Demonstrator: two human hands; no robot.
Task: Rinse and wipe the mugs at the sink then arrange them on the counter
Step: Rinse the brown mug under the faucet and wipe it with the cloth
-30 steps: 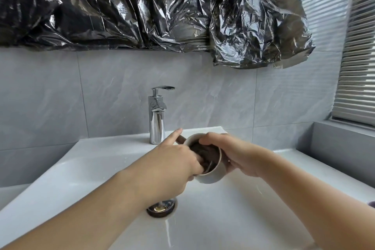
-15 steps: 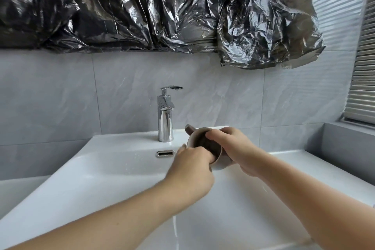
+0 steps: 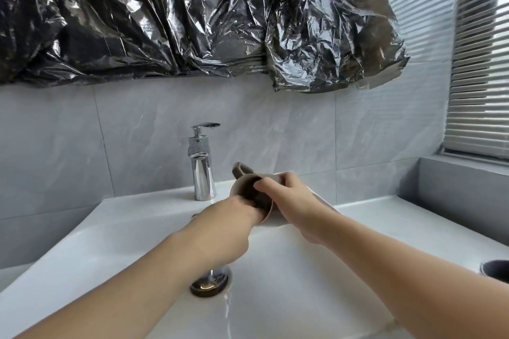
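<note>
Grey tiled wall (image 3: 275, 132), crumpled foil sheet (image 3: 192, 16) hung across its top. White sink (image 3: 316, 283) below, tap (image 3: 202, 170) at back edge, drain (image 3: 210, 282) at basin centre. Mug (image 3: 271, 216) held over the basin, tipped on its side, mouth toward camera, handle up; judged so drips fall into the sink. Right hand (image 3: 294, 201) grips its rim and wall to steady it. Left hand (image 3: 234, 215) has fingers pushed inside, likely rubbing the interior; their curl is hidden. Dark item (image 3: 495, 270) on tabletop at right edge, unidentified.
</note>
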